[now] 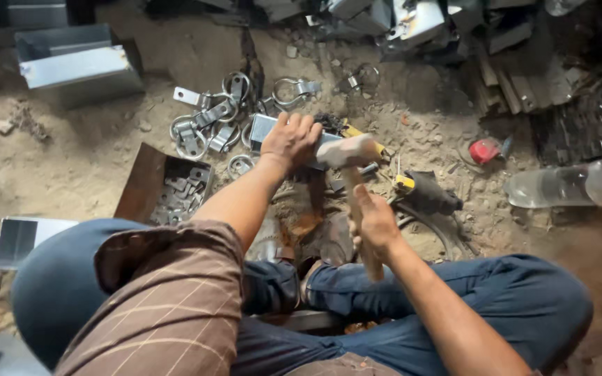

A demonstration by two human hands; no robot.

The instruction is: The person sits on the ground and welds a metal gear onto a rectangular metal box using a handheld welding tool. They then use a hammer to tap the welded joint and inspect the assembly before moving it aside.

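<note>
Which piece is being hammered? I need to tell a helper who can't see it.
Start at the pile of round metal clamp rings on the dirt floor. Just right of it, the left hand presses down a small flat sheet-metal piece. Unlike the rings, it is rectangular, and the hammer in the right hand meets its right end.

A single view is given from a head-worn camera, aimed steeply down and forward; the crossed legs [412, 306] are seen very near, the dirt floor [71, 174] farther off.

No packages, labels, signs, screens apparently visible
</note>
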